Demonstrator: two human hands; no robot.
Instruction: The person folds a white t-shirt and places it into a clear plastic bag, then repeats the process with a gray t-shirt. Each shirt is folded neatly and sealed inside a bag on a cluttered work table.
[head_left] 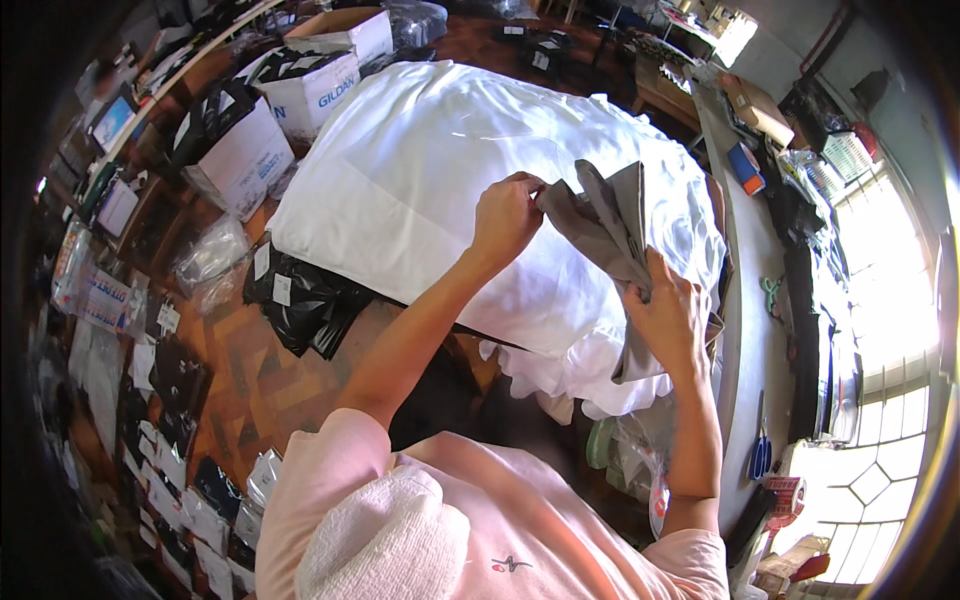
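Observation:
A grey-brown piece of folded cloth [610, 225] is held up between my two hands over the white cloth [420, 170] that drapes a table. My left hand [508, 217] pinches its left edge with thumb and fingers. Lower down on the right, my right hand [668, 305] is wrapped round the bunched folds. One part of the grey cloth hangs below the right hand, in front of the rumpled edge of the white cloth. Whether it is a finished garment or a loose piece of fabric I cannot tell.
White cardboard boxes [240, 160] with dark packets stand at the far left. Black plastic packets [300, 300] lie beside the table's left corner. A long grey counter [735, 370] runs along the right, bearing blue-handled scissors [761, 455] and green-handled scissors [771, 290]. Bagged garments [180, 470] cover the lower left.

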